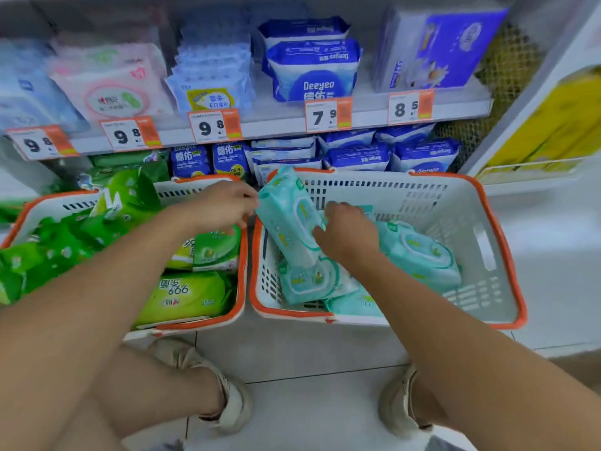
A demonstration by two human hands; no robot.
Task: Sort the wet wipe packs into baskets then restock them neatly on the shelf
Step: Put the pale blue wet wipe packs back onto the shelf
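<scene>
**Sorting Stage: Teal Pack Held Over the Right Basket**

Both forearms reach forward from the camera toward two white perforated plastic baskets with orange rims, set side by side on the tiled floor below the shelf. Left hand is over the inner rim of the left basket, which holds green wet wipe packs; its fingertips pinch the upper edge of the tilted teal wet wipe pack. Right hand curls its fingers round the same pack's lower right side.

The teal pack stands steeply inside the right basket, against its left wall — long axis running from the far left corner down toward the near edge. More teal packs lie flat below it. Both hands touch the pack; the right hand sits nearer its middle. Sorting appears well advanced; restocking is not yet begun.
</scene>
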